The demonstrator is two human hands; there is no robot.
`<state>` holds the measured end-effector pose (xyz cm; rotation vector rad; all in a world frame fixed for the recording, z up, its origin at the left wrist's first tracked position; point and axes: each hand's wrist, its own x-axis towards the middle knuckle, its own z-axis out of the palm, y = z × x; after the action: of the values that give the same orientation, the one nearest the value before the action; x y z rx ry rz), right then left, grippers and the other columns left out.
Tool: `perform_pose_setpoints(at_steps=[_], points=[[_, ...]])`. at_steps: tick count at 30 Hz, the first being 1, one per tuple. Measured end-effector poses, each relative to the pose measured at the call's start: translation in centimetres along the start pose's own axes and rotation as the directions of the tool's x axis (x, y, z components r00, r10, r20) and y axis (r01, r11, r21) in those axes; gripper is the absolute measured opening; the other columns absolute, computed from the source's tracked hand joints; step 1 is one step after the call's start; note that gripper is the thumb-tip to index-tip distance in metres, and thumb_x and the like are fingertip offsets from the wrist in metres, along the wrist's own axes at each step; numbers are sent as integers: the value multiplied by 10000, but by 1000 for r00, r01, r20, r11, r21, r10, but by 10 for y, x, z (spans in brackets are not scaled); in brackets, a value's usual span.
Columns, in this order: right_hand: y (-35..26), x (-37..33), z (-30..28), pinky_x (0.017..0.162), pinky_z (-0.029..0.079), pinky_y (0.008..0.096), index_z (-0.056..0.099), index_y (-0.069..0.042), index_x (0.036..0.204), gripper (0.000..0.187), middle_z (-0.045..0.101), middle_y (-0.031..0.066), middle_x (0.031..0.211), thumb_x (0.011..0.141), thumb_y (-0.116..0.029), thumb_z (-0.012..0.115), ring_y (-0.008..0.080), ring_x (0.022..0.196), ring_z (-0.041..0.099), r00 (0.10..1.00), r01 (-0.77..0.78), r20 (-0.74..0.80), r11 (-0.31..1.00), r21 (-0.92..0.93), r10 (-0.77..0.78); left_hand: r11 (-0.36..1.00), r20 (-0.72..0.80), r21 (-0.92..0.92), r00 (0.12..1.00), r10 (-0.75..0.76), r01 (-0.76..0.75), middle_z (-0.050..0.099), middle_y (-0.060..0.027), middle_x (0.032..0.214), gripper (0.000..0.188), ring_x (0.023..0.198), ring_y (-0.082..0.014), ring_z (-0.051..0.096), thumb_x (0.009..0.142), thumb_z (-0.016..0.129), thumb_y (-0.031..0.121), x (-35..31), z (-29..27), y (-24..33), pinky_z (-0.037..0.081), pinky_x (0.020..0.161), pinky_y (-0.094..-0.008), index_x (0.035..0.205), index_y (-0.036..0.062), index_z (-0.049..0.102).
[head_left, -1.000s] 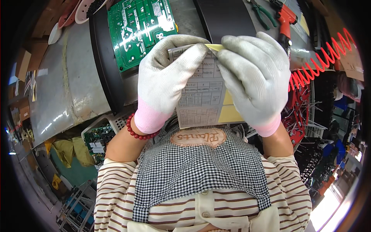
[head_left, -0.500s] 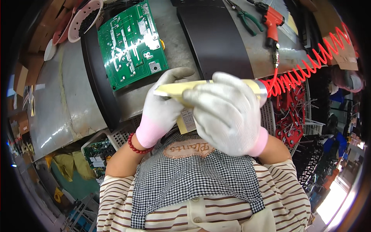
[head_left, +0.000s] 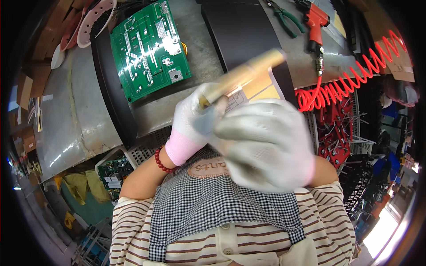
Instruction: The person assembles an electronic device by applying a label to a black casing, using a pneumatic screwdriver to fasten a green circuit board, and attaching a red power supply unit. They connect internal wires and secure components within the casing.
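My left hand (head_left: 188, 111), in a white glove with a pink cuff, is closed on the near end of a yellowish roll of labels (head_left: 248, 73). The roll slants up to the right, its far end over a dark panel. A loose strip of printed labels (head_left: 262, 88) hangs from it. My right hand (head_left: 268, 146), gloved the same way, is close beside the strip and smeared by motion; its fingers cannot be made out. A blurred greyish patch shows between the two hands. Farther left, a green circuit board (head_left: 148, 53) lies solder side up.
Dark curved panels (head_left: 237, 35) lie on the grey metal table (head_left: 75, 111). At the far right are green-handled pliers (head_left: 290, 22) and a red air screwdriver (head_left: 316, 26) with a coiled red hose (head_left: 346, 84). Pink baskets (head_left: 95, 22) stand far left; a crate with boards (head_left: 115, 173) is nearer.
The label roll has swung from nearly level to a slant, its right end rising. My right hand has let go of the roll and come nearer to me. More of the printed strip shows.
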<state>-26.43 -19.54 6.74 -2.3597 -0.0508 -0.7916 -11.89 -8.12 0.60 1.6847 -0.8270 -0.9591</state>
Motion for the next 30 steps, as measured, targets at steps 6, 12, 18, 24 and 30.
perform_pose_setpoints(at_steps=[6, 12, 18, 24, 30], points=[[64, -4, -86, 795, 521, 283, 549, 76, 1214, 326, 620, 83, 1115, 945, -101, 600, 150, 981, 636, 697, -612, -385, 782, 120, 605, 997, 331, -56, 943, -29, 51, 700, -46, 979, 197, 884, -107, 637, 879, 677, 37, -6, -32, -4, 530, 800, -271, 1066, -26, 689], [148, -26, -71, 871, 502, 299, 548, 61, 1231, 391, 609, 100, 1103, 955, -205, 627, 161, 1021, 618, 638, -617, 100, 429, 660, 764, 958, 493, -102, 823, 282, -267, 705, -110, 921, 291, 832, -220, 671, 799, 762, 185, -2, -75, -9, 523, 739, -316, 1016, -2, 714], [183, 3, -48, 744, 454, 232, 548, 24, 1170, 338, 570, 17, 910, 940, -206, 638, 72, 829, 547, 622, -778, 358, 497, 385, 696, 982, 449, -92, 874, 188, -164, 706, -110, 908, 286, 827, -227, 667, 825, 750, 216, -12, -82, -10, 519, 743, -324, 984, -19, 711], [188, 26, -45, 631, 511, 243, 561, 44, 1051, 318, 622, 68, 839, 863, -160, 717, 105, 720, 615, 572, -820, 424, 480, 313, 702, 988, 429, -104, 892, 144, -110, 696, -111, 921, 356, 826, -209, 654, 857, 741, 289, -5, -70, -13, 512, 740, -311, 1008, -31, 697], [192, 23, -48, 621, 514, 242, 565, 54, 1056, 322, 621, 59, 808, 859, -151, 716, 111, 694, 618, 561, -827, 415, 475, 300, 716, 991, 457, -128, 885, 93, -38, 680, -109, 933, 399, 833, -191, 644, 876, 732, 325, 5, -64, -12, 508, 739, -308, 1032, -40, 689]])
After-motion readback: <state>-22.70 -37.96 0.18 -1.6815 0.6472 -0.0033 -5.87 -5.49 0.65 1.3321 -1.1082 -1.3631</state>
